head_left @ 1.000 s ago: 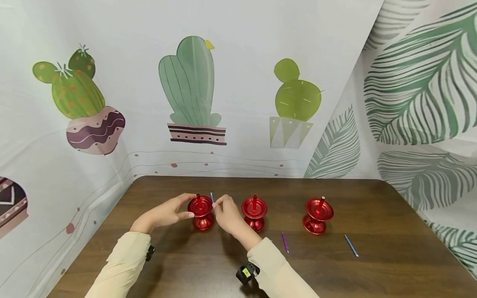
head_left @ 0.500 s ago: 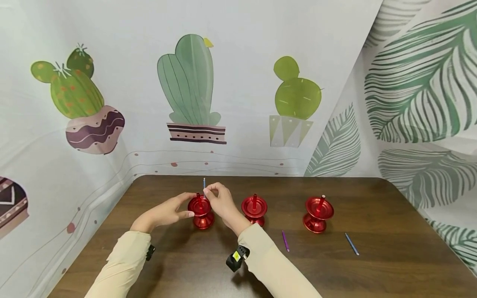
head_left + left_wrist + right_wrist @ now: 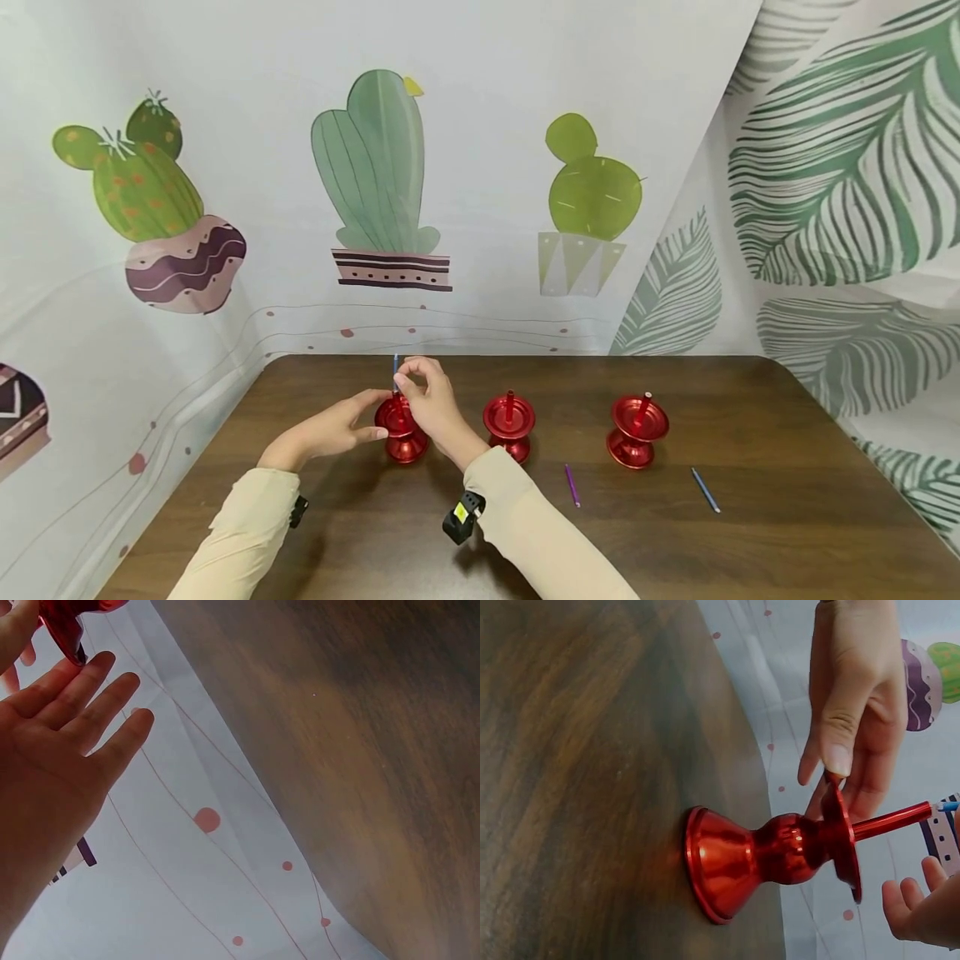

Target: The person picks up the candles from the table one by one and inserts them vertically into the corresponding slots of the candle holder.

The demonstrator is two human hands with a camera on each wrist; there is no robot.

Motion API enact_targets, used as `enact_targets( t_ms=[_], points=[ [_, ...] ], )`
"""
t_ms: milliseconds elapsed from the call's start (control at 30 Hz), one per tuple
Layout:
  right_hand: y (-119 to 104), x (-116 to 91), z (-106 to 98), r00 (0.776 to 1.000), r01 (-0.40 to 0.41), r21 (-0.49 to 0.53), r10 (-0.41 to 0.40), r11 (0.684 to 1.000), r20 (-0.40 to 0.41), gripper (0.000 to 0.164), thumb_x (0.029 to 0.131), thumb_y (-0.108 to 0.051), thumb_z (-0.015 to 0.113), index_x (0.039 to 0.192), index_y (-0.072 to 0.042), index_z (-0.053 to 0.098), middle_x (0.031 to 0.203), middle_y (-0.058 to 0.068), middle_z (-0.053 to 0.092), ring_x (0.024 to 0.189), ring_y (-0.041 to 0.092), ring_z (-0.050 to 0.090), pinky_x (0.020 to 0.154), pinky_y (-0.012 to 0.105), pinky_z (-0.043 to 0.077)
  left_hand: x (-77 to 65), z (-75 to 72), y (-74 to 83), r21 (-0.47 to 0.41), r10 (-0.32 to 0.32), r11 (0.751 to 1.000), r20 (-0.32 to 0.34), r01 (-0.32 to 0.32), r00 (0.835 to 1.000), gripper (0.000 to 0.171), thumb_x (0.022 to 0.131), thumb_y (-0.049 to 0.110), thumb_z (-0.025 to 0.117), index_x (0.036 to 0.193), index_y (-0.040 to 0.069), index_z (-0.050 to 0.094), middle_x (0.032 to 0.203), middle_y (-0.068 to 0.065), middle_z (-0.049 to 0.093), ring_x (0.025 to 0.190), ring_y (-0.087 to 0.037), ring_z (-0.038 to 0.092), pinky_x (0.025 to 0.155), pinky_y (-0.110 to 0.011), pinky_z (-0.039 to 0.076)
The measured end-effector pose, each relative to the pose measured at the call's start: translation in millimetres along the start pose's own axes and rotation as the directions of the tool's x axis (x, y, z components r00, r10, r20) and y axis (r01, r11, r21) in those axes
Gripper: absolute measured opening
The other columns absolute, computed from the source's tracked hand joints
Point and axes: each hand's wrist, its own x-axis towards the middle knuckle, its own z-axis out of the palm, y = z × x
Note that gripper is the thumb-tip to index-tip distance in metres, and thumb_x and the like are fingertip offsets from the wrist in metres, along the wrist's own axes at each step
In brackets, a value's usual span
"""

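Observation:
A shiny red candle holder (image 3: 407,450) stands upright at the table's left, with a dish and a thin central tube. My left hand (image 3: 330,429) holds its dish by the rim, the thumb (image 3: 839,760) on the near edge in the right wrist view. Above the dish, my right hand (image 3: 431,404) pinches a slim blue candle (image 3: 396,367) upright between thumb and fingertips. In the right wrist view the candle's pale lower end (image 3: 939,807) is at the mouth of the tube (image 3: 892,822); whether it is inside, I cannot tell.
Two similar red holders, one in the middle (image 3: 510,417) and one at right (image 3: 639,421), stand on the brown table (image 3: 787,467). A purple candle (image 3: 572,486) and another blue candle (image 3: 705,490) lie before them. A printed cloth (image 3: 495,167) hangs behind.
My right hand has raised the blue candle from beside the left holder and brought it left, over the tube. The left hand keeps its place on the dish.

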Motion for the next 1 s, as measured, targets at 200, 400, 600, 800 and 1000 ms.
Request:
enact_targets(
  t_ms=[200,400,600,800,1000],
  points=[
    [10.3,-1.6,0.9,0.995,0.102,-0.108,-0.1,0.989,0.025,0.007,0.095,-0.013,0.06,0.094,-0.006,0.061,0.128,0.007,0.052,0.118,0.023,0.048,0.085,0.029,0.044,-0.4,0.8,0.2,0.011,0.009,1.0,-0.006,-0.009,1.0,0.063,0.09,0.023,0.068,0.138,-0.007,0.04,0.138,-0.025,0.047,0.129,-0.044,0.042,0.105,-0.059,0.032],
    [14.6,-4.5,0.0,0.99,0.138,-0.178,-0.128,0.974,0.065,0.005,0.095,-0.012,0.058,0.095,-0.007,0.06,0.13,0.009,0.051,0.12,0.026,0.043,0.09,0.039,0.045,-1.0,1.3,1.8,0.023,0.029,0.999,-0.011,-0.028,1.0,0.061,0.09,0.022,0.067,0.137,-0.009,0.041,0.137,-0.025,0.048,0.128,-0.043,0.043,0.104,-0.059,0.033],
    [12.0,-5.2,-3.8,0.983,0.162,-0.203,-0.141,0.966,0.113,0.011,0.095,-0.011,0.06,0.105,-0.007,0.063,0.13,0.009,0.05,0.121,0.025,0.044,0.092,0.044,0.046,-0.8,1.3,0.0,0.003,0.021,1.0,-0.011,-0.021,1.0,0.062,0.09,0.024,0.067,0.138,-0.005,0.042,0.137,-0.023,0.048,0.129,-0.043,0.043,0.104,-0.06,0.033],
    [9.3,-4.9,-3.6,0.983,0.165,-0.213,-0.143,0.963,0.113,0.012,0.093,-0.012,0.063,0.103,-0.005,0.065,0.127,0.007,0.052,0.119,0.023,0.047,0.09,0.036,0.046,-0.9,1.4,-0.5,-0.002,0.021,1.0,-0.013,-0.021,1.0,0.06,0.091,0.025,0.066,0.137,-0.004,0.042,0.137,-0.022,0.049,0.129,-0.043,0.043,0.104,-0.06,0.033],
    [10.2,-8.4,-4.6,0.984,0.164,-0.206,-0.146,0.965,0.099,0.014,0.092,-0.013,0.065,0.103,-0.005,0.064,0.126,0.009,0.053,0.117,0.024,0.048,0.09,0.04,0.047,-2.3,2.7,-0.4,-0.022,0.0,1.0,-0.012,0.0,1.0,0.061,0.091,0.025,0.066,0.138,-0.005,0.042,0.137,-0.023,0.049,0.128,-0.043,0.043,0.103,-0.06,0.033]
  ],
)
